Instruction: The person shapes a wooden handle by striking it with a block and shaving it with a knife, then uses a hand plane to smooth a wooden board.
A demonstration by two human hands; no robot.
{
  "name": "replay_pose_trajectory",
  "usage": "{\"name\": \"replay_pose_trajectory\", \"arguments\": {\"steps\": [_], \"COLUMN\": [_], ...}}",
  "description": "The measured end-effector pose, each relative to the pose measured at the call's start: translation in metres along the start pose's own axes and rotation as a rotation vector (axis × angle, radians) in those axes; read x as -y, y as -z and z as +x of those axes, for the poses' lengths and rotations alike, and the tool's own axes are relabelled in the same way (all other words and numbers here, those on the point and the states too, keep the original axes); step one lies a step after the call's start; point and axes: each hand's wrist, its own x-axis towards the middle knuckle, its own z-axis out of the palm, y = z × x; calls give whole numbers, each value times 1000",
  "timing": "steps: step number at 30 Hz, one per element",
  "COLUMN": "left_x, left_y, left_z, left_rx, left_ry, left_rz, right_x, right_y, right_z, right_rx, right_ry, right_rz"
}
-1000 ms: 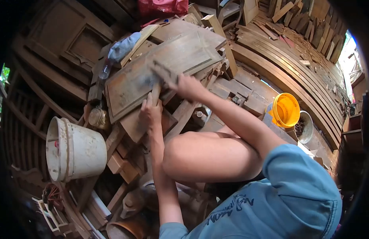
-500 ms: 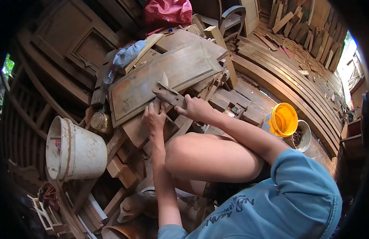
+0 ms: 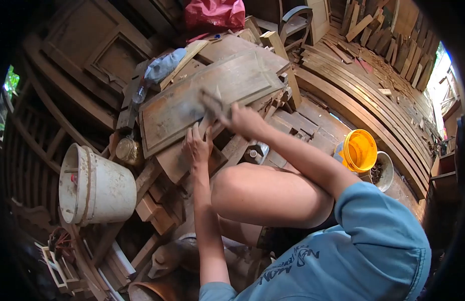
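My right hand [image 3: 246, 122] is closed round a broad-bladed chopping knife [image 3: 213, 106], its dark blade blurred by motion. The blade slants up and to the left over a framed wooden panel [image 3: 167, 113]. My left hand [image 3: 196, 145] is at the panel's near edge, its fingers pinching a pale, pointed piece of wood [image 3: 208, 122]. This piece stands tilted upward, and the knife overlaps its upper part in this view. Beneath both hands the panel lies on a stack of boards and blocks.
A white bucket [image 3: 109, 185] lies tipped at left, close to a jar [image 3: 128, 150]. On the right are a yellow bucket [image 3: 360, 150] and a white bowl [image 3: 385, 173]. Long planks [image 3: 358, 110] are stacked behind them. A pink bag [image 3: 215, 14] sits at the back.
The knife has swung, its blade now blurred and steeper, and my right hand has shifted slightly right and down. My left hand keeps its place with the wood piece, which leans further right.
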Motion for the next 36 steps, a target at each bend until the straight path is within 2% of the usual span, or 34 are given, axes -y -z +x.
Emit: {"name": "replay_pose_trajectory", "arguments": {"steps": [1,4,5,6,8,10,12,14,16,18,19,20,23,26,27,28,30,31,32,34,36], "left_x": [1,13,0,-4,-4,-5,-3,-8,-14,-12,-10,-9,-13,-7,-6,-7,-9,-12,-14,-13,-4], "left_y": [-7,-25,-10,-6,-4,-8,-8,-3,6,3,2,1,1,0,-3,-4,-3,0,1,4,-7], "left_z": [2,-2,-1,-3,0,8,1,2,2,6,6,2,2,2,3,7,2,1,-3,1,5], "left_rx": [-25,-65,14,18,-21,-88,-4,-26,27,-70,-65,-50,-28,-80,-128,-128,-100,-43,-39,-50,-47], "left_ry": [-32,-28,12,13,-8,-49,-9,-6,37,-13,-21,-18,61,-4,-57,-58,-16,40,42,36,16], "left_rz": [26,-65,40,46,56,43,55,53,101,79,67,56,80,111,132,125,152,97,102,112,158], "right_x": [-3,-10,-5,-1,2,-4,-11,-11,-14,-11,-14,-15,-6,-4,-10,-14,-15,-10,-7,-5,-16], "right_y": [-3,0,4,9,3,2,0,2,-2,-2,-2,0,14,12,1,4,5,9,14,6,-5], "right_z": [-18,-10,8,25,9,-32,-28,21,25,-16,-34,-33,24,1,-23,-36,-13,7,28,16,-30], "right_rx": [38,34,0,-1,2,128,160,-57,-96,-3,134,137,-32,35,17,205,40,-23,-68,-40,23], "right_ry": [75,91,26,-13,-28,93,141,-3,19,101,164,161,-28,-5,110,182,119,30,46,14,248], "right_rz": [-113,-155,-68,-68,-4,-118,-178,-47,36,-93,-140,-172,-20,2,-99,-136,-140,-49,-19,4,-164]}}
